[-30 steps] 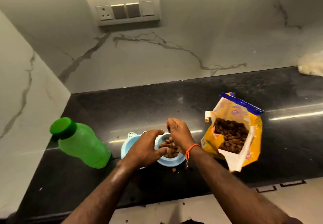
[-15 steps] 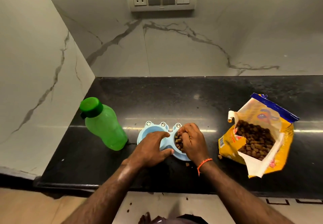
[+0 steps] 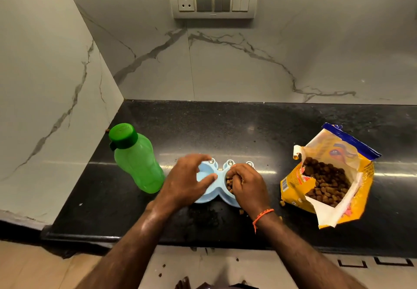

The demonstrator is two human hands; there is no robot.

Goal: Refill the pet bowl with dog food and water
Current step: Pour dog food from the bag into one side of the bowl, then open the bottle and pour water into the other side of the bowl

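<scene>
Kibble already fills the right cup of the blue double pet bowl (image 3: 208,192), where the right hand (image 3: 247,183) curls around pieces. The left hand (image 3: 184,182) rests spread over the left cup. The capped green water bottle (image 3: 135,160) stands left, so the water seems still to be poured.

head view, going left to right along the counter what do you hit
green bottle → left hand on the empty half of the blue pet bowl → right hand over the kibble-filled half → open yellow dog food bag
</scene>
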